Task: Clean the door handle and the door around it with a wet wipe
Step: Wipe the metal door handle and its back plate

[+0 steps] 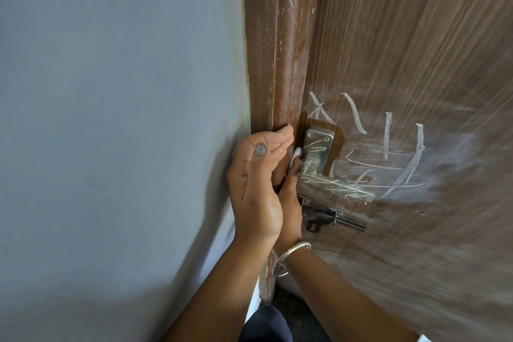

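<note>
2 bare forearms enter from the bottom edge, crossing just below the wrists. Left hand in front: fingers straight and together, tips pressed on the frame at the door's edge, thumb lying along them, nothing held. Right hand mostly hidden behind the left, with a bangle on its wrist. Its fingertips hold a small white wad of wipe against the left edge of the plate; how far those fingers curl cannot be told.

Handle: silver lever, long axis running from the pivot at the plate's lower end out to the right and slightly down, free end pointing away from the frame. Plate's long axis runs up-down, leaning right at the top. White chalk scribbles cross both lever and plate.

Door: brown wood grain, with chalk strokes and smears above and right of the handle. Black bolt just below the lever, its rod pointing right. Grey wall left of the frame.
</note>
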A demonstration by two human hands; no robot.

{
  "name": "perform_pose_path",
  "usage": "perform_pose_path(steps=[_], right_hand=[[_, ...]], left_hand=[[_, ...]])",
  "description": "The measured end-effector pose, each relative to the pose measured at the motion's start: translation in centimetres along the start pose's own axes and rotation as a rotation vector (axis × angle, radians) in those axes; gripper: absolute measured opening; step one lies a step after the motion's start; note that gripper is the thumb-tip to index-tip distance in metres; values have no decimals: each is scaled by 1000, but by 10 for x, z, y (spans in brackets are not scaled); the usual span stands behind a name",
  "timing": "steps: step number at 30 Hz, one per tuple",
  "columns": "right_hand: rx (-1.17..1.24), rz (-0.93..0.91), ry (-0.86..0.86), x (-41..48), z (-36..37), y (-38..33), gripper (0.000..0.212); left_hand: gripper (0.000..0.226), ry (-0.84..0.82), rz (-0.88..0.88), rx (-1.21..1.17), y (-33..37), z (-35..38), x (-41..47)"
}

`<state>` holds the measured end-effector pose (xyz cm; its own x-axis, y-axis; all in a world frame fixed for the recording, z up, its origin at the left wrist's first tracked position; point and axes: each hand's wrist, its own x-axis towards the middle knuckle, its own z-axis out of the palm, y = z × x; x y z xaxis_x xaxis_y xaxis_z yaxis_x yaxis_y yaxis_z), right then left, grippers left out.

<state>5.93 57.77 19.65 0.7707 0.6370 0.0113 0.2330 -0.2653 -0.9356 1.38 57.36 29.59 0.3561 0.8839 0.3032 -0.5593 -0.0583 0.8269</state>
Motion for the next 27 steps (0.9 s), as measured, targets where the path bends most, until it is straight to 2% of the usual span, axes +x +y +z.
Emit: perform_pose_path(steps=[2,4,6,15,17,21,25,27], right_hand=[[-60,35,-8,-1,-2,1,91],[-248,34,-9,-1,-1,5,84],[-321,6,11,-2,-3,9,86],[-315,-21,35,-5,3,24,82],[-228,2,55,-5,3,28,75],[26,137,120,0,-5,39,70],[328,149,191,4,-24,47,33],[335,82,160,-3,-37,49,15]], left_hand=[[38,-13,2,-7,0,0,-1],[35,-17,2,-20,0,-2,0],[29,-12,-9,-24,1,-2,0],[22,-27,-24,-68,-2,-4,-1],[28,-49,9,-28,-4,-7,0],[25,-57,3,-26,-9,-9,2],[27,-91,-8,30,-16,-12,1],[27,-120,-13,54,-18,-14,0]])
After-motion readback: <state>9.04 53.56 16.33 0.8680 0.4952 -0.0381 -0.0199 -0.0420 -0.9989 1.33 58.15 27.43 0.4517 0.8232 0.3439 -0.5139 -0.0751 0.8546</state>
